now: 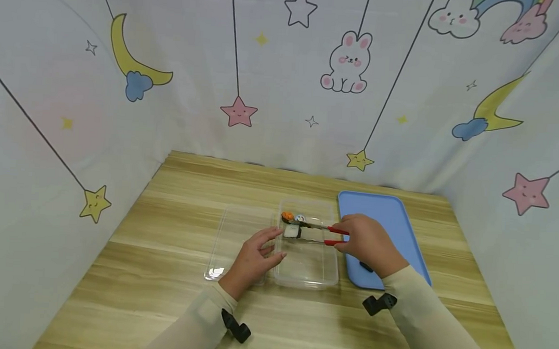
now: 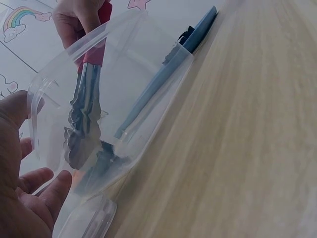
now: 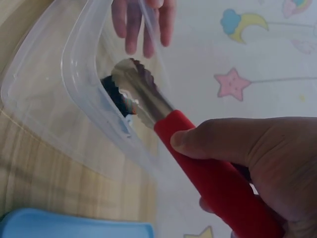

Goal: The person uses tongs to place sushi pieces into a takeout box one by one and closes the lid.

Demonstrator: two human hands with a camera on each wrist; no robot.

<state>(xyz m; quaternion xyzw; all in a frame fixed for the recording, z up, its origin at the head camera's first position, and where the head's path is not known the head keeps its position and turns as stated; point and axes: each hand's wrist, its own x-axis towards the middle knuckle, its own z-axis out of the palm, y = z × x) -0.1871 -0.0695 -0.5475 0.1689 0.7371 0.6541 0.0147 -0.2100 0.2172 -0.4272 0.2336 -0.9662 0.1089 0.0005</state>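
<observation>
My right hand [image 1: 367, 243] grips the red handles of metal tongs [image 3: 190, 161]. The tongs' scalloped tips reach down inside a clear plastic box [image 1: 305, 274], either side of a white sushi-like piece with a black band [image 1: 292, 231]. Just behind it in the box are an orange-topped piece [image 1: 287, 216] and a small round white piece with dark marks [image 1: 300, 217]. At the box's left wall is my left hand [image 1: 252, 256], fingers loosely spread and fingertips right at the rim; it holds nothing.
A clear lid [image 1: 239, 230] lies flat left of the box, partly under my left hand. To the right, a blue tray [image 1: 372, 204] carries a dark piece [image 1: 366, 267], partly hidden below my right hand. A printed white curtain [image 1: 281, 138] encloses the wooden table [image 1: 163, 263].
</observation>
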